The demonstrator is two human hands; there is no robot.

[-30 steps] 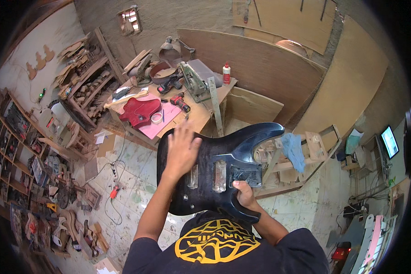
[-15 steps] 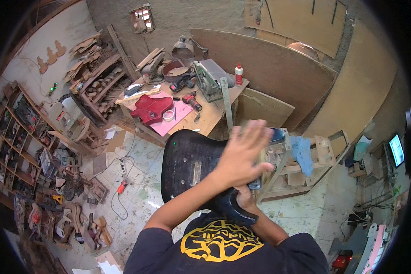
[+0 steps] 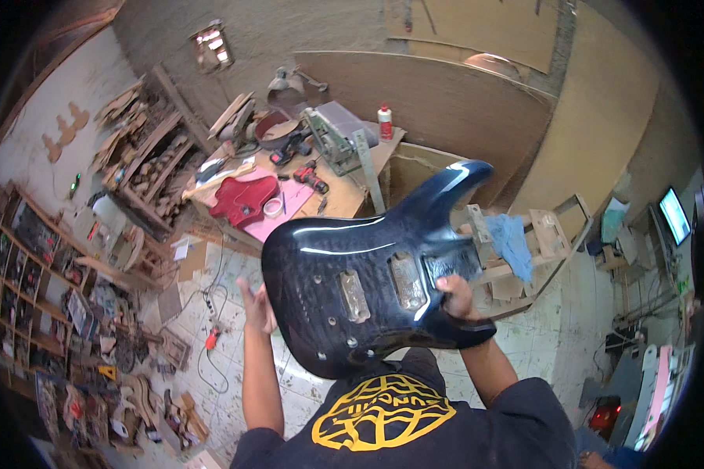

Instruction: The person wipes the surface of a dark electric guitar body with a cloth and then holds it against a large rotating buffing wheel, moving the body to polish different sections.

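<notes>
A glossy dark blue-black electric guitar body (image 3: pixel 313 293) is held in front of my chest, its broad face turned up. Pickup cavities and several small holes show in that face. My right hand (image 3: pixel 456 297) grips it at the neck pocket, between the two horns, with the thumb on top. At the rounded left end, my left hand (image 3: pixel 258 309) is beside the edge, fingers stretched apart. Whether its palm touches the body is hidden.
Beyond stands a workbench (image 3: pixel 343 195) with a red guitar body (image 3: pixel 242 201), a tape roll (image 3: pixel 273 207), a drill (image 3: pixel 311 178) and a red bottle (image 3: pixel 385 123). A blue cloth (image 3: pixel 510 244) hangs on a wooden frame at right. A cable (image 3: pixel 203 367) lies on the floor.
My left hand has moved from over the guitar's face to its left end. The body has tilted, showing its cavities and upper horn more fully. My right hand still grips it.
</notes>
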